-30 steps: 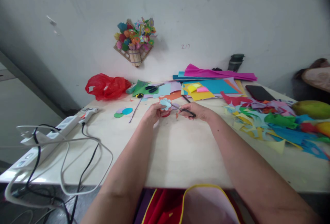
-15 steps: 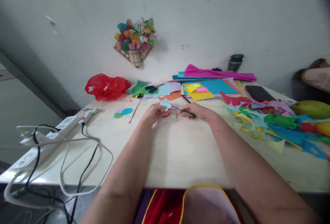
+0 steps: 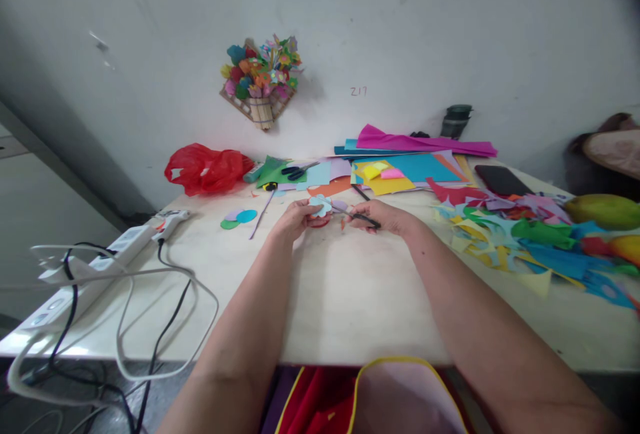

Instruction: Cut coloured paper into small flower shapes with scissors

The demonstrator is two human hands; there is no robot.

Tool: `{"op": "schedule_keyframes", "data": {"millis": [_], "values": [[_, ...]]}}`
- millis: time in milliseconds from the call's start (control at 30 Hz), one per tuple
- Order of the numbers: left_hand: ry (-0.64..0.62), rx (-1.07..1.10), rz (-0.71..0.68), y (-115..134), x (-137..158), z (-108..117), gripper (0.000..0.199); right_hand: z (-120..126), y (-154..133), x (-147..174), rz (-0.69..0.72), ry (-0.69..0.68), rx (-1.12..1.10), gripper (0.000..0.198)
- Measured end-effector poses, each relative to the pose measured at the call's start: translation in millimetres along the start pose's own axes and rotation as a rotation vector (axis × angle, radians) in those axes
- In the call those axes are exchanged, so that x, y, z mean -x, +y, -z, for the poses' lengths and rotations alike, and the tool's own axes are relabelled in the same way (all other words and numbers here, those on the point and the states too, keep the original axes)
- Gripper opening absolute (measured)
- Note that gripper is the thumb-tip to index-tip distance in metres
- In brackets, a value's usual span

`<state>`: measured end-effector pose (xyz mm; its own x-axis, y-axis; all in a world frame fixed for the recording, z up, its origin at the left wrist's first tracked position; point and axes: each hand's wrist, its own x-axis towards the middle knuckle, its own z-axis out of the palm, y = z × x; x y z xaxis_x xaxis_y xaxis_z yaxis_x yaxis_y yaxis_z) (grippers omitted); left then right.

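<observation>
Circles (image 3: 245,217): overlapping, left; probably set aside for working room.
Left hand (image 3: 297,219): thumb and fingers pinching the flower (image 3: 322,205).
Flower: pale blue, between the hands, gripped at its left, apparently leaving the right edge free.
Scissors (image 3: 369,220): pointing left, tips at the flower; blade gap unclear.
Right hand (image 3: 384,217): curled round the scissors' handles, seemingly for steering.
Scraps (image 3: 541,235): heaped right, presumably out of the way.

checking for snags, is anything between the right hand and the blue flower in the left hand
Only the scissors, held by the right hand itself: their blades point at the flower in the left hand. Nothing else visible stands between; whether blades touch it is unclear.
</observation>
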<state>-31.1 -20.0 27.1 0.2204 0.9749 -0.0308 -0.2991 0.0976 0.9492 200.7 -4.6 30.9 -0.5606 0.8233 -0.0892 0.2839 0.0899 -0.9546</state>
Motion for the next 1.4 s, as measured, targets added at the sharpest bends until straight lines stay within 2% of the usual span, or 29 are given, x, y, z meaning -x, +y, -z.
{"op": "schedule_keyframes", "data": {"millis": [267, 633, 1400], "values": [[-0.020, -0.080, -0.001, -2.0, -2.9, 4.8, 0.016, 0.5, -0.4, 0.6, -0.030, -0.005, -0.083, 0.016], [-0.015, -0.082, -0.008, -2.0, -2.4, 4.2, 0.018, 0.9, 1.3, -0.2, -0.012, 0.001, -0.050, 0.018], [0.051, -0.008, 0.018, -3.9, -2.0, -4.5, 0.012, -14.6, -13.8, 3.3, 0.036, 0.060, -0.151, 0.024]]}}
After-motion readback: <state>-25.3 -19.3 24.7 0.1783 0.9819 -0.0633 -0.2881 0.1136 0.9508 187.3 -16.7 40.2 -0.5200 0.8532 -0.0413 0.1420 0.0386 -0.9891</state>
